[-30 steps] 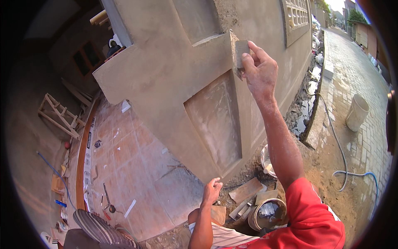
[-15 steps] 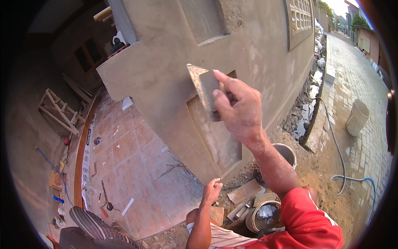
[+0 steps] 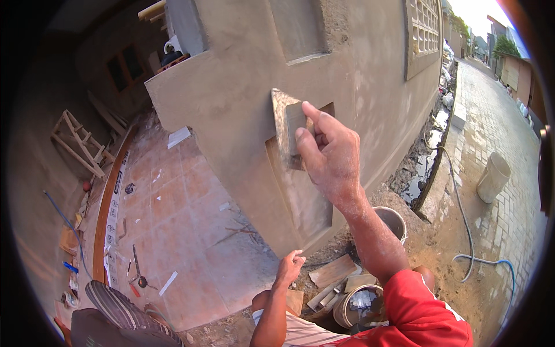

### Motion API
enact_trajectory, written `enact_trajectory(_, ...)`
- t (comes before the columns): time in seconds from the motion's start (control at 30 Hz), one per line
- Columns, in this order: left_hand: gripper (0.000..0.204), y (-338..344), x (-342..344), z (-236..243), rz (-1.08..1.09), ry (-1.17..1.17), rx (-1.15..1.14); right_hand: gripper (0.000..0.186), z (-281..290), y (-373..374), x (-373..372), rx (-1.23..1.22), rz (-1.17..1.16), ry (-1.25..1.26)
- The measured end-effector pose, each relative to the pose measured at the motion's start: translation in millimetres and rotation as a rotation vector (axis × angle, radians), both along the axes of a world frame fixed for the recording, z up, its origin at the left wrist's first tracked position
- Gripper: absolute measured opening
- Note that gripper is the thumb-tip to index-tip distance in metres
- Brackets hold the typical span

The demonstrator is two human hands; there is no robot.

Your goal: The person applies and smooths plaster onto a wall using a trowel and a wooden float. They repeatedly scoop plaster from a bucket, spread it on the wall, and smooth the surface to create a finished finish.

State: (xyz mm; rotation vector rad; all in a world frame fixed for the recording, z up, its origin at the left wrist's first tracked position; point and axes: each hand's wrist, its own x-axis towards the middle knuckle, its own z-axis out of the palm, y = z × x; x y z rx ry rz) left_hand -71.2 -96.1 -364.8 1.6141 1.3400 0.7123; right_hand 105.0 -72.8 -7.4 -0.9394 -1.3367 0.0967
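Observation:
My right hand [image 3: 332, 147] grips a plastering float [image 3: 286, 130] by its back, thumb and fingers closed round it. Pale, mottled mortar coats the float's edge. It is held at the grey plastered wall [image 3: 231, 98], over the upper part of a rectangular recess [image 3: 306, 199]; whether its face touches the plaster is hidden. Lower down, by the wall's bottom corner, my left hand [image 3: 289, 269] has its fingers curled together, and nothing shows in them.
Buckets [image 3: 390, 222] and boards [image 3: 332, 272] lie close by my right arm. A hose [image 3: 459, 208] winds across the ground beside a paved lane [image 3: 485, 115]. At left, dusty tiles [image 3: 185, 231] hold scraps and tools; a person in dark clothing [image 3: 124, 327] is at the lower left.
The view has shifted slightly. The float now stands a little more upright, still in my right hand. My left hand stays by the wall's lower corner.

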Motion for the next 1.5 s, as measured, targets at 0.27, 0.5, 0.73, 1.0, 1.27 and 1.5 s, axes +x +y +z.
enact_trajectory(0.27,0.038,-3.6,5.7,13.0,-0.004,-0.005,-0.02,0.038,22.1,18.3,56.6,-0.056,-0.078,0.257)
enact_trajectory(0.5,0.037,-2.6,-0.5,8.6,0.011,0.007,-0.006,0.038,-6.0,8.3,44.0,-0.005,-0.044,-0.013)
enact_trajectory(0.73,0.04,-2.7,0.4,7.6,0.004,-0.007,0.015,0.037,37.8,52.5,101.8,-0.01,-0.167,0.253)
enact_trajectory(1.0,0.038,-2.1,-5.5,3.9,-0.003,0.025,0.025,0.04,-4.2,26.3,54.1,-0.074,-0.099,0.013)
enact_trajectory(1.27,0.04,-3.5,-2.5,3.8,0.003,-0.008,0.031,0.038,24.1,64.9,125.1,0.061,-0.168,0.148)
enact_trajectory(1.5,0.041,-3.7,-5.5,2.3,0.021,0.007,0.037,0.039,-20.8,57.9,110.7,0.08,-0.277,-0.196)
